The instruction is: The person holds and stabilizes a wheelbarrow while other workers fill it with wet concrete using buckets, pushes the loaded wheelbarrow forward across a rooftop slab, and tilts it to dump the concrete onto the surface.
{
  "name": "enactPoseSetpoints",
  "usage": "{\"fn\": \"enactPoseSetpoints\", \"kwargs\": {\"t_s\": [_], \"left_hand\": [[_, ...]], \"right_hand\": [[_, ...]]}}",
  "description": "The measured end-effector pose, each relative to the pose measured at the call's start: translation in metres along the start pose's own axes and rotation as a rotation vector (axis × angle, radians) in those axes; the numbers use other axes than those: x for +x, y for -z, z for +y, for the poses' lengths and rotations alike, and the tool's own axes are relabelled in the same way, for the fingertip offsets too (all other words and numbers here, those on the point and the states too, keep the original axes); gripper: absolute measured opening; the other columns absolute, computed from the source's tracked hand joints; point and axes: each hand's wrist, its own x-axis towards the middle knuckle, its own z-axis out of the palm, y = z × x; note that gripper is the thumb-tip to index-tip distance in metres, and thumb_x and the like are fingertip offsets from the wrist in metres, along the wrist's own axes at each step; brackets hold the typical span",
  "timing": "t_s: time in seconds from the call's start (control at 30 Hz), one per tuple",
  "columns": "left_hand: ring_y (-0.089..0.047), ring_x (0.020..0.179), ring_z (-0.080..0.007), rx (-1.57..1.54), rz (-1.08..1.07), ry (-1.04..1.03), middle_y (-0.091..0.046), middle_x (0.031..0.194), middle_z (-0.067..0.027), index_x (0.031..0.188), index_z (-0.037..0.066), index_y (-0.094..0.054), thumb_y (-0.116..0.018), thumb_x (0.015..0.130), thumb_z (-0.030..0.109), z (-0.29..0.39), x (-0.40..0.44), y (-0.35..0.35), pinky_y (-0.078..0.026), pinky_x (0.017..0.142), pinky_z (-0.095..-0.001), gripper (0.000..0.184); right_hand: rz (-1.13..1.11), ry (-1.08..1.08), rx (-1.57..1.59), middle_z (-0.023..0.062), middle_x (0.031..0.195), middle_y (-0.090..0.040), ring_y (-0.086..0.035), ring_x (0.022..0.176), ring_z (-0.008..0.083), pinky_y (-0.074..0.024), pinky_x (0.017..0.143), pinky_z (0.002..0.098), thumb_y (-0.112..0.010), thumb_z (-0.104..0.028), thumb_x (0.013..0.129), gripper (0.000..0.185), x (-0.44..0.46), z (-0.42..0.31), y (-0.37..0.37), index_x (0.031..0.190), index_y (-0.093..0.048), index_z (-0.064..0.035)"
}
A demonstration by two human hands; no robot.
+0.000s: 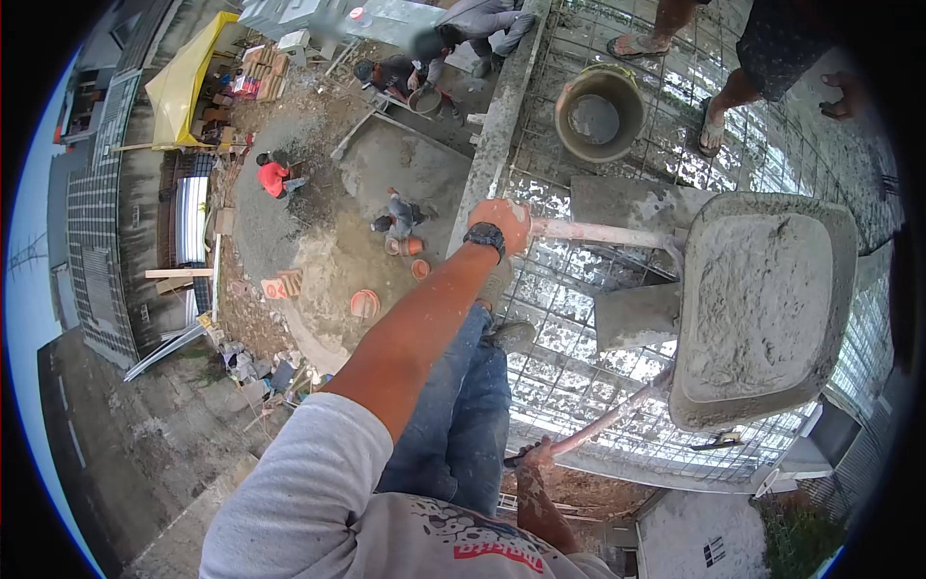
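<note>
A wheelbarrow filled with wet grey concrete stands at the right. My left hand, with a dark watch on the wrist, is wrapped round the end of its upper handle. Lower down, my right hand is closed round the grip of the other handle. Wet mix covers much of the tray rim. Below the handles lies a mesh of steel bars. My shoes are beside the mesh, near a concrete edge.
A round bucket with grey residue rests on the mesh. Beyond it, a person's sandalled feet stand close to the wheelbarrow. A concrete ledge borders a lower yard, where several people work. Grey boards lie by the wheelbarrow.
</note>
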Motion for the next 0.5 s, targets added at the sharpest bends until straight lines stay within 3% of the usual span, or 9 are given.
{"fn": "enactPoseSetpoints", "kwargs": {"t_s": [0.07,0.17,0.33,0.5], "left_hand": [[-0.065,0.092,-0.0336,0.03,-0.05,0.008,-0.068,0.095,-0.0185,0.093,0.009,-0.07,-0.045,0.088,0.034,0.0,0.005,0.0,-0.052,0.082,-0.0424,0.035],[-0.065,0.094,-0.0341,0.202,-0.034,-0.148,-0.067,0.098,-0.0174,0.1,0.011,-0.067,-0.047,0.087,0.031,0.003,-0.001,0.005,-0.051,0.083,-0.0438,0.032],[-0.063,0.098,-0.0354,0.214,-0.197,-0.094,-0.066,0.102,-0.0195,0.108,0.009,-0.063,-0.052,0.083,0.032,0.014,-0.001,0.021,-0.05,0.087,-0.0437,0.036],[-0.065,0.095,-0.0348,0.232,-0.081,-0.074,-0.067,0.097,-0.0202,0.109,0.008,-0.062,-0.055,0.082,0.043,-0.008,0.015,-0.021,-0.051,0.082,-0.0452,0.045]], "right_hand": [[-0.017,0.026,0.03,0.0037,0.053,-0.046,-0.045,0.039,0.0192,-0.042,0.041,0.0342,-0.065,-0.032,0.081,0.033,0.0,0.0,0.0,0.078,-0.048,-0.0048],[-0.097,0.079,0.07,0.0035,0.053,-0.046,-0.046,0.041,0.0181,-0.0413,0.04,0.0326,-0.064,-0.03,0.083,0.03,0.0,0.003,0.003,0.079,-0.049,-0.0033],[-0.118,0.156,0.044,0.0047,0.055,-0.049,-0.049,0.042,0.0179,-0.042,0.041,0.0305,-0.064,-0.03,0.083,0.031,0.0,0.007,0.006,0.082,-0.052,-0.0008],[-0.046,0.221,-0.054,0.0059,0.053,-0.05,-0.05,0.041,0.0181,-0.0426,0.041,0.0314,-0.065,-0.03,0.082,0.033,0.018,0.018,0.004,0.071,-0.053,-0.0008]]}}
